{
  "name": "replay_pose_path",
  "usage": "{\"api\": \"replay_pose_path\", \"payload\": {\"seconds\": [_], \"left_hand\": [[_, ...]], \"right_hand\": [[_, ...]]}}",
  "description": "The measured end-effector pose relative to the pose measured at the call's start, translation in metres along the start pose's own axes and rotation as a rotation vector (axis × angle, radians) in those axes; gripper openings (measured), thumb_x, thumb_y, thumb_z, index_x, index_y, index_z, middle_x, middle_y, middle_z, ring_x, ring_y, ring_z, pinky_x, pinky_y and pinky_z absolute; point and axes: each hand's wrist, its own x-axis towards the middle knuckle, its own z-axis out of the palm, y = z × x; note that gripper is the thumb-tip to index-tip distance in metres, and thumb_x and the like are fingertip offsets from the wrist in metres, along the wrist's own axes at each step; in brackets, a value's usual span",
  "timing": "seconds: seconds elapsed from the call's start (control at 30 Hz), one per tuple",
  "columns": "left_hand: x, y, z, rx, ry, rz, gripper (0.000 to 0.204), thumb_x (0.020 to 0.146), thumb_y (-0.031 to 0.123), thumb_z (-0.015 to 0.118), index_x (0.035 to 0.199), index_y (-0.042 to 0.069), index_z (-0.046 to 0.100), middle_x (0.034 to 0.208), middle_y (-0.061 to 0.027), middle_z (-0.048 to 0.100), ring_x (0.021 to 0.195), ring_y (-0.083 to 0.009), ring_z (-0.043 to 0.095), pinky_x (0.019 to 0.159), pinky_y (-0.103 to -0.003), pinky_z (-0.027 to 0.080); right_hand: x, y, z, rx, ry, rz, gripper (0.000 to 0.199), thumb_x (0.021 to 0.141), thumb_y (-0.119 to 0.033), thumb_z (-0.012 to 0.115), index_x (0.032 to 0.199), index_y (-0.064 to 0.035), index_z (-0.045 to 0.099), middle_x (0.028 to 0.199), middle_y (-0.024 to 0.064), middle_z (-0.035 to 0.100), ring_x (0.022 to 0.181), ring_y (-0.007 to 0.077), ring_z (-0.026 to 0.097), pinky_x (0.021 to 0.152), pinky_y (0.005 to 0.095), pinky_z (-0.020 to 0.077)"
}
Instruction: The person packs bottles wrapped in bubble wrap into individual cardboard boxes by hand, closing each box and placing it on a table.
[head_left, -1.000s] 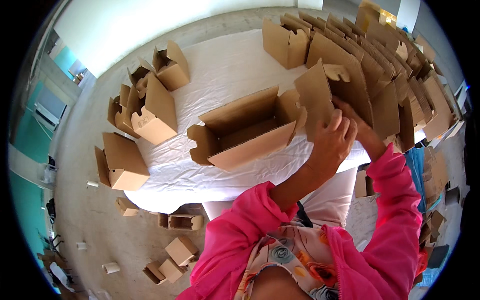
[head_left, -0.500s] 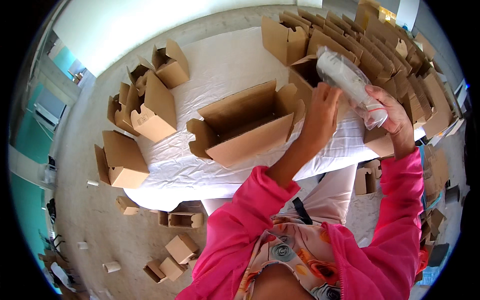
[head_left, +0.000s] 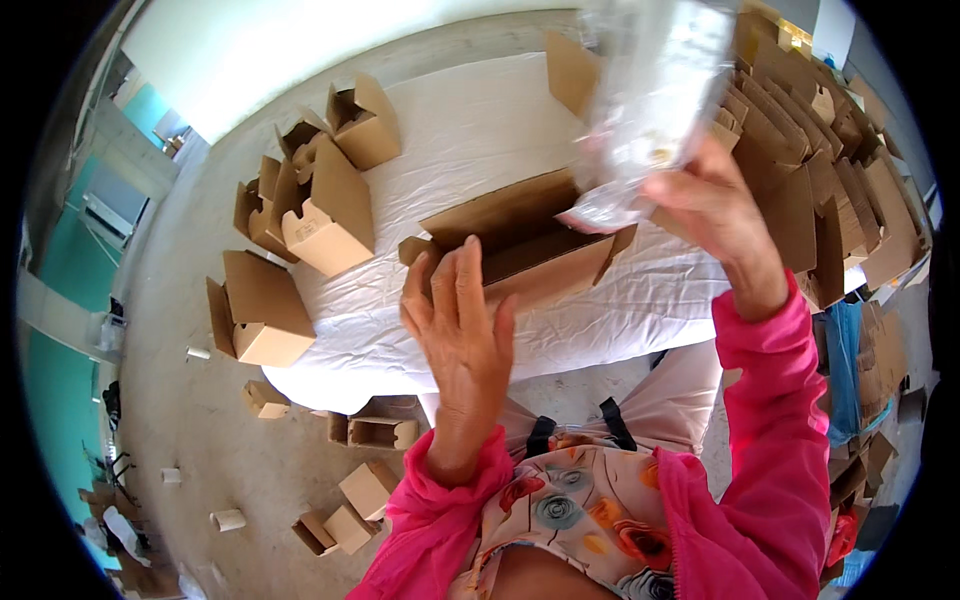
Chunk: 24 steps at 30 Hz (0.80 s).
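My right hand [head_left: 708,205] grips the lower end of a clear plastic bag [head_left: 655,110] with a white item inside. The bag is lifted upright and smeared by motion, so its contents are hard to make out. Below it lies an open brown cardboard box [head_left: 545,275], long and narrow, with its flaps raised. My left hand [head_left: 460,320] is at the box's near left edge, fingers stretched out and slightly apart. Whether those fingertips touch the cardboard I cannot tell.
A white cloth [head_left: 455,110] covers the table. Several cardboard boxes [head_left: 335,215] stand along its left side, and rows of open boxes [head_left: 800,140] crowd the right. Small boxes [head_left: 370,490] and white tubes [head_left: 228,520] lie on the floor.
My right hand has raised the bag up and away, tilting it upright. My left hand has left the bag and moved left and down to the open box.
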Motion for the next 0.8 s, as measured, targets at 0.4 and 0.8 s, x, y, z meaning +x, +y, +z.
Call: {"api": "replay_pose_path", "payload": {"seconds": [0.4,0.8], "left_hand": [[-0.019,-0.028,0.002,-0.132,-0.025,-0.020,0.021,0.069,0.001,0.072,0.087,0.005,0.060,0.089,-0.0094,0.056,0.090,-0.0315,0.053,0.080,-0.042,0.043],[-0.024,-0.040,0.001,-0.162,0.008,0.020,0.025,0.070,0.001,0.074,0.091,0.004,0.062,0.111,-0.0154,0.053,0.103,-0.0348,0.051,0.086,-0.043,0.043]], "right_hand": [[0.065,0.055,0.033,-0.918,-0.801,0.584,0.058,0.077,-0.014,0.067,0.130,-0.0057,0.045,0.118,0.0177,0.059,0.104,0.0266,0.060,0.085,0.0354,0.0473],[0.034,0.071,0.024,-0.773,-0.553,0.157,0.046,0.088,-0.025,0.061,0.128,-0.0043,0.050,0.122,0.0143,0.059,0.111,0.0257,0.057,0.091,0.0372,0.0468]]}}
